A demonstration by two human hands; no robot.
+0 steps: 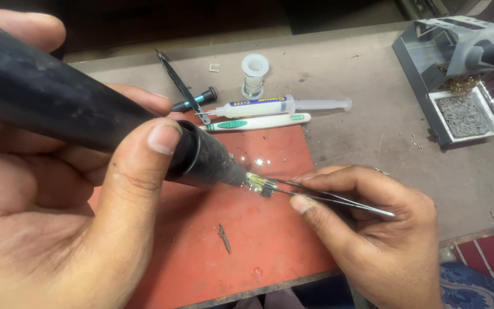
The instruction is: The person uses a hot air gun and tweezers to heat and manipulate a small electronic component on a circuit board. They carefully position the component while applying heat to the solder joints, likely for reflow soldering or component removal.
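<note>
Gripping a thick black tapered tool handle (75,109), my left hand (58,217) fills the near left of the view, thumb pressed along the barrel and fingers wrapped behind it. The handle's narrow metal tip meets a small yellowish-clear component (260,184) over the middle of the red rectangular work mat (258,246), which lies at the desk's near edge.

My right hand (373,229) is closed on slim metal tweezers (333,197), thumb and forefinger pinching the shafts; the tweezer points clamp the small component from the right. Both hands are shut on their tools and meet at that part.

A small dark sliver of debris (224,238) lies on the mat just nearer than the component.

Past the mat's far edge, on the grey desk (384,120): a white pen-shaped tool with a green label (255,122), then a clear plastic syringe with a blue and yellow label (281,106), lying parallel. To their left lie black tweezers (179,84) and a dark teal-tipped short tool (195,99). Behind the syringe stands a white spool of solder wire (254,73).

At the far right corner sits a grey soldering-iron stand (430,68) holding a sponge tray and brass wool.
</note>
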